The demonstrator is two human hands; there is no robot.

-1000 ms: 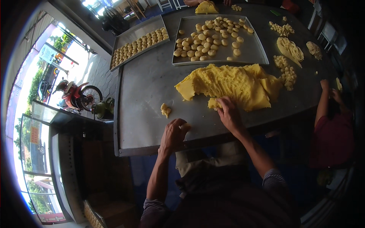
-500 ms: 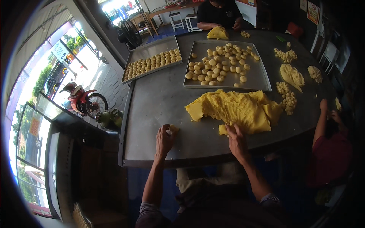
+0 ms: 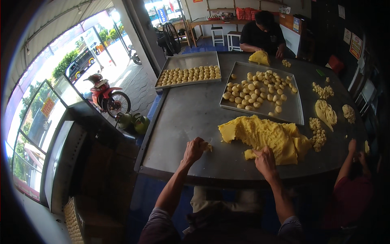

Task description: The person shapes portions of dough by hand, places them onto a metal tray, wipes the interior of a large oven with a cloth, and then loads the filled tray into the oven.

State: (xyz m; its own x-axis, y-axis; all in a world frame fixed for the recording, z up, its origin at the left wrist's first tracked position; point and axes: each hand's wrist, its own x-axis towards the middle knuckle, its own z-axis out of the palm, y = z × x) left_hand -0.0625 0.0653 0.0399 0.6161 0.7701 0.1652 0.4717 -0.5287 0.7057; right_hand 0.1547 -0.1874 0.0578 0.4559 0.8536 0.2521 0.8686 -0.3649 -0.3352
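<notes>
A large, rough-surfaced slab of yellow dough (image 3: 268, 136) lies in front of me on the metal table. My right hand (image 3: 265, 161) is at its near edge, fingers closed on a small yellow dough piece (image 3: 249, 154). Farther left, my left hand (image 3: 193, 150) rests low over the bare metal with curled fingers. A small pale lump of dough (image 3: 208, 147) shows at its fingertips; the palm side is hidden. Beyond the slab, a metal tray (image 3: 298, 106) holds many loose round dough balls (image 3: 256, 91).
Rows of dough pieces (image 3: 189, 74) fill part of a second tray (image 3: 167, 62) at the far left. Pale dough lumps (image 3: 317, 134) and kneaded dough (image 3: 325, 113) lie at the right. One co-worker (image 3: 264, 34) sits across the table; another person's arm (image 3: 345, 162) reaches in from the right.
The whole view has shifted, so the table sits lower and farther right in it. My left fingers have turned inward over the lump. My right fingers have moved onto the small yellow piece.
</notes>
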